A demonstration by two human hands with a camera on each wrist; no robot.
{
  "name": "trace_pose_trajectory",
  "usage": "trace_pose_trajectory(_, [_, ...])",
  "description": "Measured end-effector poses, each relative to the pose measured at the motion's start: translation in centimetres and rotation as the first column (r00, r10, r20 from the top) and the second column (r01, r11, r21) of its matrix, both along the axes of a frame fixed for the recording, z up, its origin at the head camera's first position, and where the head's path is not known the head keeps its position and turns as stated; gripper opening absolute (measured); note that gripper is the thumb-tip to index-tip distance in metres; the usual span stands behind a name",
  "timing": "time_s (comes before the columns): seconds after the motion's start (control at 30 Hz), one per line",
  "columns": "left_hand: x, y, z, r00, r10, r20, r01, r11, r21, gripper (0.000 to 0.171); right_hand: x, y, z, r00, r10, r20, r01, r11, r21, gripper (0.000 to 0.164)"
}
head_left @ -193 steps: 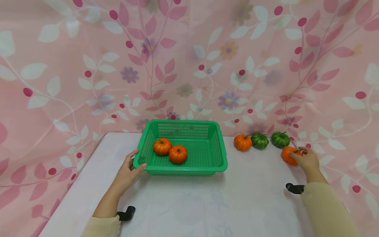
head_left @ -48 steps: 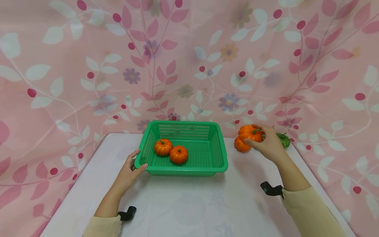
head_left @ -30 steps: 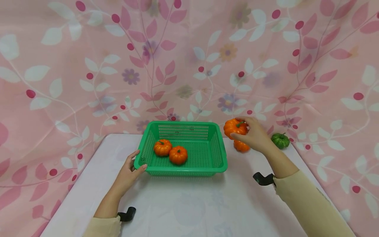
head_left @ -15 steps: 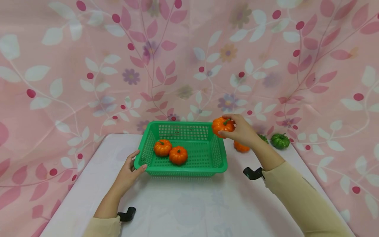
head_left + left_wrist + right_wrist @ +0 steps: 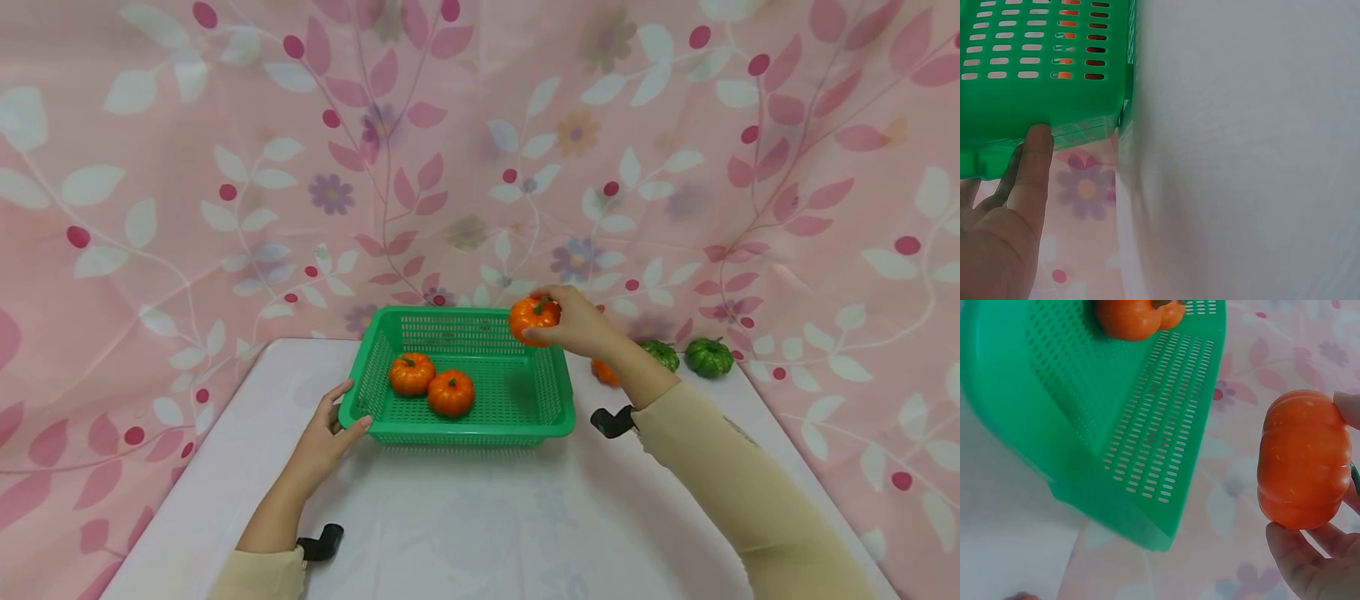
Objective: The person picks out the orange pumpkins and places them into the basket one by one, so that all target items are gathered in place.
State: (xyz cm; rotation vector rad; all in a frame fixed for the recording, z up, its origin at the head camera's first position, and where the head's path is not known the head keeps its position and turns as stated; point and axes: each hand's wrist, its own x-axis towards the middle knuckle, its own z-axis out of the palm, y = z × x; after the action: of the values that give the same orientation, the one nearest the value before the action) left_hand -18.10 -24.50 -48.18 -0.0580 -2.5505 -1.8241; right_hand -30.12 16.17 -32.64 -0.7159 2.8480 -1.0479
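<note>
My right hand (image 5: 573,323) holds a small orange pumpkin (image 5: 532,321) above the right rear part of the green plastic basket (image 5: 465,428). In the right wrist view, the fingertips and thumb pinch the held pumpkin (image 5: 1304,459) at its sides, apart from the basket wall. Two other orange pumpkins, one at the left (image 5: 412,374) and one nearer the middle (image 5: 451,393), sit side by side in the basket. At its front left corner, my left hand (image 5: 322,442) grips the rim, thumb on the front; the left wrist view shows the thumb (image 5: 1034,169) against the green plastic.
On the white table (image 5: 465,517), right of the basket, an orange pumpkin (image 5: 604,373) is partly hidden by the right arm. Beside it are two green pumpkins, one partly covered (image 5: 660,355) and one farther right (image 5: 708,357). A pink floral cloth (image 5: 480,167) hangs behind.
My right hand has picked up the orange pumpkin from the table's far right and carried it left, past the other pumpkins, to over the basket. The left hand has stayed at the basket corner.
</note>
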Motion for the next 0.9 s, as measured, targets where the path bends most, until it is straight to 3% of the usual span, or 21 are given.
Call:
trace_pose_trajectory(0.37, [0.1,0.0,0.2,1.000,-0.005,0.008,0.005,1.000,0.008,0.081,-2.7,-2.8,-1.5,0.996,0.090,-0.006,-0.090,0.994,0.070,0.063])
trace_pose_trajectory(0.9, [0.1,0.0,0.0,1.000,0.007,-0.002,-0.007,1.000,-0.015,0.082,-5.5,-5.5,-3.3,0.990,0.045,0.136,-0.062,0.990,0.124,0.061])
